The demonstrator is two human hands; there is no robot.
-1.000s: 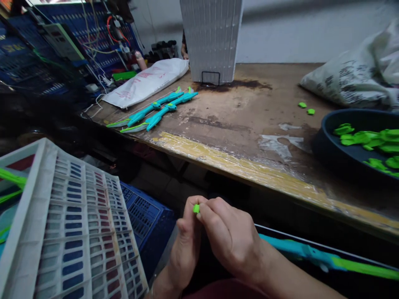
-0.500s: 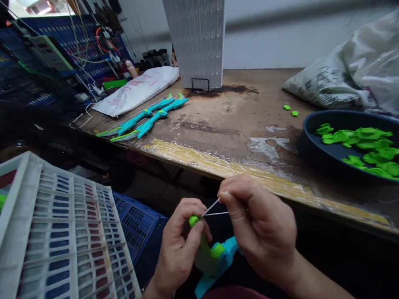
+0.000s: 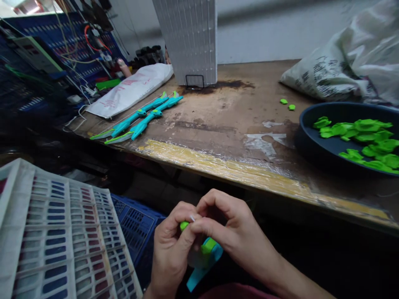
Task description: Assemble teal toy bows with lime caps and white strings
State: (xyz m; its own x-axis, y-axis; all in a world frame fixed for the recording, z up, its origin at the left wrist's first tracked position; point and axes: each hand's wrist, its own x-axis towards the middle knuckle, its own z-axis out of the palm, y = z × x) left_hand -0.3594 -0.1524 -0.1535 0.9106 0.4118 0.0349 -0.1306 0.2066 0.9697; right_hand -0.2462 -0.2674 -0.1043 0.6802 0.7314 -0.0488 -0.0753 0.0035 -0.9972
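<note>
Pinching a thin white string (image 3: 192,217) against a green tip (image 3: 183,225), the right hand (image 3: 232,234) closes narrowly on it just beside the left hand (image 3: 173,253), which grips a teal-and-green toy bow (image 3: 202,259); stringing looks partly done, the string apparently not yet secured; its long axis runs from the left thumb down toward the wrists, green tip uppermost; two finished bows (image 3: 140,118) lie well beyond.

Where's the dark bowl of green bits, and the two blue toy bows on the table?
Dark round bowl (image 3: 307,139), head view, left rim.
Two teal plastic toy bows (image 3: 141,118), head view, handle.
</note>
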